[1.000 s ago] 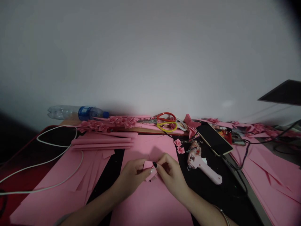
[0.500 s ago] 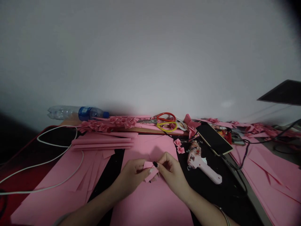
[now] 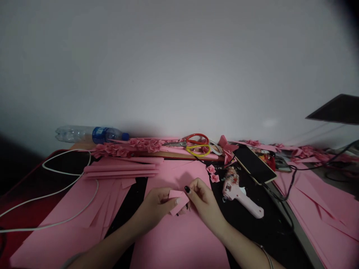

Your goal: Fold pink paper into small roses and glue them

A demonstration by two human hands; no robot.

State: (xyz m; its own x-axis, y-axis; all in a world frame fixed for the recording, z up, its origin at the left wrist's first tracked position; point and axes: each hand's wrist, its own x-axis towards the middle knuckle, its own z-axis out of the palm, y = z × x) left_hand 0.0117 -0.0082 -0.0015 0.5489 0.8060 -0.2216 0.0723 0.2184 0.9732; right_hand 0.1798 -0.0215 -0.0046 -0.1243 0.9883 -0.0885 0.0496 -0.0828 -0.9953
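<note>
My left hand (image 3: 155, 204) pinches a small folded piece of pink paper (image 3: 176, 205), thumb lying flat across its front and fingertips showing below it. At the paper's right edge is my right hand (image 3: 204, 200), its fingers curled and its dark-nailed thumb by the upper corner; part of its grip is hidden behind the paper. Both hands are above a large pink sheet (image 3: 182, 243). Right of them lie two small pink paper roses (image 3: 214, 178) and a pale pink hot glue gun (image 3: 241, 196).
Scissors (image 3: 198, 144) with red and yellow handles lie at the back near a plastic bottle (image 3: 108, 134) on its side. A phone (image 3: 255, 164) and dark cables are at the right. Pink sheets (image 3: 70, 209) and a white cable (image 3: 70, 181) cover the left.
My right thumb has lifted off the front of the folded paper to its upper corner. The paper has shifted slightly left with my left hand.
</note>
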